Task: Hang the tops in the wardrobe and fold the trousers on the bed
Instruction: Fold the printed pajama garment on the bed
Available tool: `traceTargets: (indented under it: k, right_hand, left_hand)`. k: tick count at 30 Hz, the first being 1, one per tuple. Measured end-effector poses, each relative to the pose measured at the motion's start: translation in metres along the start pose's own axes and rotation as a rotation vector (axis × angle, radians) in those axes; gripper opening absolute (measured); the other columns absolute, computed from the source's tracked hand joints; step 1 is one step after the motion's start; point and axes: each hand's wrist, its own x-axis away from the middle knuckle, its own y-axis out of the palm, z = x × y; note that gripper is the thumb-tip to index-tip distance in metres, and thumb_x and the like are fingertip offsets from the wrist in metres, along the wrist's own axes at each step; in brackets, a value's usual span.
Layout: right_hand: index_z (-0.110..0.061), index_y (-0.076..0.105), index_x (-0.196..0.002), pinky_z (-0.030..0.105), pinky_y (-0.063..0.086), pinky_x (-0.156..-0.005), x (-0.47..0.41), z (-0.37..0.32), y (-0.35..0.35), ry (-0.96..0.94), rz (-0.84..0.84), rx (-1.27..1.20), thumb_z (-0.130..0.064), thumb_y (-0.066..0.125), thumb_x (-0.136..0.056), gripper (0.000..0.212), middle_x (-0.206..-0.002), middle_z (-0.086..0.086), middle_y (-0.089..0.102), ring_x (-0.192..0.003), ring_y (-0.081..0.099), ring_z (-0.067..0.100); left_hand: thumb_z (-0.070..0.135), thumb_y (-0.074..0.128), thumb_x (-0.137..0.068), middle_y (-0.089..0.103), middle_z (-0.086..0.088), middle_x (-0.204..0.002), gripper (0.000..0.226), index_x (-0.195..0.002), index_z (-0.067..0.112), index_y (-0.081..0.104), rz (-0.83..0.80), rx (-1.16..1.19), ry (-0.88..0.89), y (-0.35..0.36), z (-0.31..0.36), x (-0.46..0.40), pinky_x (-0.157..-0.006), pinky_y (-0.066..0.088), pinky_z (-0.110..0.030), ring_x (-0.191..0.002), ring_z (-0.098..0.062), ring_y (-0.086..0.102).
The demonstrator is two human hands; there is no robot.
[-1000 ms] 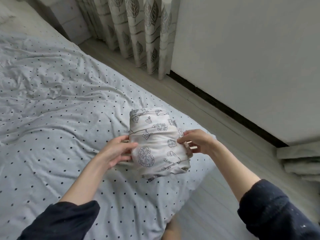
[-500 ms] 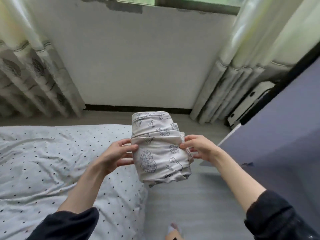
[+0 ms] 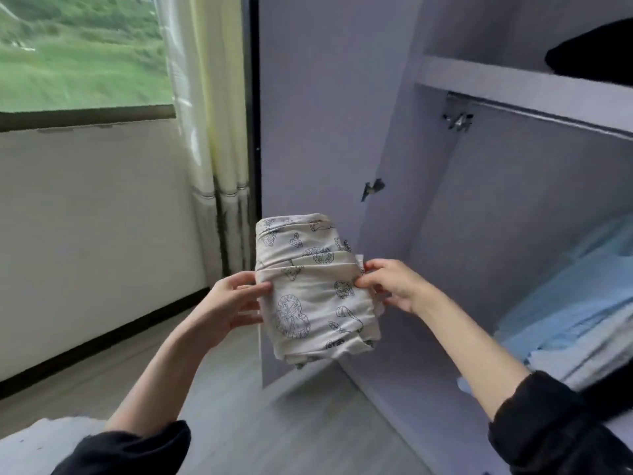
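A folded cream garment with dark line drawings (image 3: 313,289) hangs in the air between my two hands. My left hand (image 3: 233,303) grips its left edge, thumb on top and fingers underneath. My right hand (image 3: 390,286) pinches its right edge. The bundle is held in front of the open lilac wardrobe (image 3: 513,207), at the foot of its open door (image 3: 318,125). A metal hanging rail (image 3: 534,113) runs under the wardrobe's shelf. A corner of the bed (image 3: 34,443) shows at the bottom left.
Folded light-blue and white cloth (image 3: 575,310) is stacked inside the wardrobe at the right. A dark item (image 3: 596,56) lies on the upper shelf. A curtain (image 3: 212,132) hangs beside the window (image 3: 78,49). Grey floor (image 3: 274,423) lies below.
I have turned right from the bed, past the window wall, to face the open wardrobe. Both hands kept the same hold on the folded garment, now lifted off the bed.
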Motion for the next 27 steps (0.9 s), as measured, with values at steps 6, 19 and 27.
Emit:
traceTargets:
  k: [6,19,27]
  right_hand:
    - [-0.017,0.059,-0.079,0.021,0.038,-0.048,0.020,-0.041,-0.127,-0.099,0.229,-0.095,-0.002,0.067,-0.080,0.017,-0.068,0.000,0.059,-0.053,0.052,0.009]
    - [-0.012,0.064,-0.089,0.033,0.050,-0.069,0.051,-0.169,-0.290,-0.364,0.655,-0.267,0.000,0.067,-0.079,0.016,-0.088,0.006,0.064,-0.079,0.060,0.020]
    - [-0.014,0.059,-0.077,0.031,0.053,-0.060,-0.005,-0.249,-0.343,-0.354,0.713,-0.228,-0.001,0.068,-0.079,0.016,-0.081,0.006,0.064,-0.072,0.062,0.021]
  left_hand:
    - [0.015,0.062,-0.088,0.071,-0.003,-0.087,0.015,-0.102,0.011,0.064,-0.195,-0.063,0.133,0.108,0.087,-0.073,-0.061,0.058,-0.027,-0.073,-0.016,0.068]
    - [0.019,0.063,-0.088,0.072,0.003,-0.081,0.008,-0.094,0.016,0.067,-0.545,-0.190,0.494,0.268,0.296,-0.197,-0.066,0.058,-0.027,-0.071,-0.012,0.069]
    - [0.014,0.062,-0.089,0.064,-0.003,-0.081,0.003,-0.087,0.015,0.060,-0.430,-0.347,0.567,0.312,0.398,-0.279,-0.049,0.054,-0.019,-0.069,-0.015,0.061]
